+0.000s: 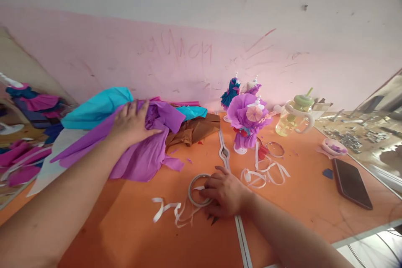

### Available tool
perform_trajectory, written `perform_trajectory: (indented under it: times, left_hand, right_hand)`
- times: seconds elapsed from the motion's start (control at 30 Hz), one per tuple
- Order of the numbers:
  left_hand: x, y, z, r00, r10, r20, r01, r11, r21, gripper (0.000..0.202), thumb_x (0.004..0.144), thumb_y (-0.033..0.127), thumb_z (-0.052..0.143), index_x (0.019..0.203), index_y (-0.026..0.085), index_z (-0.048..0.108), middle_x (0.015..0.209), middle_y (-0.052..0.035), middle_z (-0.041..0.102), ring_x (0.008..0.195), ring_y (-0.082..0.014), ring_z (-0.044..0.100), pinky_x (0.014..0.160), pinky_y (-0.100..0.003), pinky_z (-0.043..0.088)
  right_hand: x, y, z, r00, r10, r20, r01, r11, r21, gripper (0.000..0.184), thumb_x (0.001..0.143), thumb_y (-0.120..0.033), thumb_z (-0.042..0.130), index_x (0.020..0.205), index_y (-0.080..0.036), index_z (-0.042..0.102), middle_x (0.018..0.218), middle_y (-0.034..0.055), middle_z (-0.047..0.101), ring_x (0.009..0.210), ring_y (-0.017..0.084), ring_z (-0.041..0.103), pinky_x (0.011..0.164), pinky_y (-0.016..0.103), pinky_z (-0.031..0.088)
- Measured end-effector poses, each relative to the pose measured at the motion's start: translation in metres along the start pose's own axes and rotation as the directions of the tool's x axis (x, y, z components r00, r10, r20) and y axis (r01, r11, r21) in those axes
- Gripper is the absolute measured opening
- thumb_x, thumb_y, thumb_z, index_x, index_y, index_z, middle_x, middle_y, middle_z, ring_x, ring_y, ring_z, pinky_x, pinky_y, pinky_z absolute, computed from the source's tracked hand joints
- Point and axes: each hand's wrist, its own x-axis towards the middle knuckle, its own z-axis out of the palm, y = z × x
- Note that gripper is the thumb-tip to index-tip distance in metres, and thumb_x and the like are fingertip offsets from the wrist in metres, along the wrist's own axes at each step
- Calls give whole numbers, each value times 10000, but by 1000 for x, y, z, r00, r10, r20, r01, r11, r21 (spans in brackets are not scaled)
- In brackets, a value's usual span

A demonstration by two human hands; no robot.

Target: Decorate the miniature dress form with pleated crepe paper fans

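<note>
My left hand [130, 123] lies with fingers spread on a crumpled heap of purple crepe paper [141, 159]. Turquoise paper [97, 106] and brown paper [201, 127] are bunched beside it. On the orange table, my right hand [224, 192] has its fingers curled over the right edge of a roll of double-sided tape [190, 192]. Small dark pointed pieces [215, 219] poke out under that hand; their kind is unclear. Curled white strips of tape backing [166, 207] lie left of the roll.
Paper-dressed doll figures, a large purple one [246, 113] in front, stand near the pink wall. A lidded jug [290, 119] with a straw, a phone [352, 183], a small pink dish [333, 147] and more white strips [266, 171] occupy the right. Another paper-dressed figure [33, 100] is far left.
</note>
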Motion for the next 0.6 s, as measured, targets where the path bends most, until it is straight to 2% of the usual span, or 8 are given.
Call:
perform_trajectory:
  times: [0.07,0.13,0.2,0.27,0.33,0.43,0.53,0.6]
  left_hand:
    - [-6,-38,13,993,-82,87,74,993,87,1006,657,753,711,1356,59,507,1435,-270,525,1331,-449,419,1049,-741,281]
    - [-15,-59,15,990,-86,108,76,993,92,677,782,628,657,1230,121,620,1210,-167,698,1193,-342,553,1067,-689,313]
    - [-26,-67,9,995,-83,53,78,993,89,410,888,453,558,1191,196,662,1179,-94,714,1191,-277,560,1124,-622,288]
    - [-44,-67,3,999,-35,-26,37,994,98,376,903,345,510,1245,275,652,1259,-49,682,1265,-262,519,1159,-574,267]
    - [-70,-62,1,980,199,-28,-194,973,126,402,879,324,519,1258,355,645,1231,-17,698,1225,-268,555,1142,-570,314]
    - [-123,-48,2,849,494,190,-511,858,50,455,852,314,522,1279,440,618,1155,-7,731,1115,-290,622,1036,-569,449]
    - [-172,-27,0,800,550,240,-553,831,-60,504,856,237,488,1302,436,614,1153,-5,742,1113,-282,642,955,-500,529]
    - [-191,-13,-6,803,492,336,-494,865,-87,533,880,114,437,1316,349,635,1261,-29,705,1271,-269,571,1083,-471,457]
  right_hand:
    - [1,1,0,1000,4,-10,-3,999,36,598,849,-612,607,1332,-259,601,1289,100,660,1183,264,556,1140,516,249]
    - [1,1,1,999,18,-34,-16,998,58,613,874,-615,582,1364,-248,571,1403,109,595,1298,269,496,1156,498,257]
    - [1,1,0,998,31,-58,-27,998,64,559,915,-576,543,1363,-243,568,1439,101,569,1332,262,474,1160,485,277]
    - [0,2,-1,995,37,-89,-32,998,62,507,941,-539,516,1346,-240,578,1436,95,570,1329,257,478,1156,476,305]
    - [-1,4,-3,991,45,-126,-39,998,57,469,949,-503,521,1331,-238,587,1423,93,578,1327,252,477,1148,463,333]
    - [-3,5,-3,982,46,-185,-38,998,43,421,948,-420,552,1328,-239,582,1406,85,589,1320,233,477,1133,431,369]
    - [-2,2,-2,967,28,-255,-31,999,-8,405,954,-341,550,1349,-253,561,1386,73,603,1273,217,507,1094,412,412]
    - [3,-6,-3,959,48,-279,-67,996,-61,435,962,-356,536,1382,-241,538,1422,84,579,1285,236,500,1083,433,425]
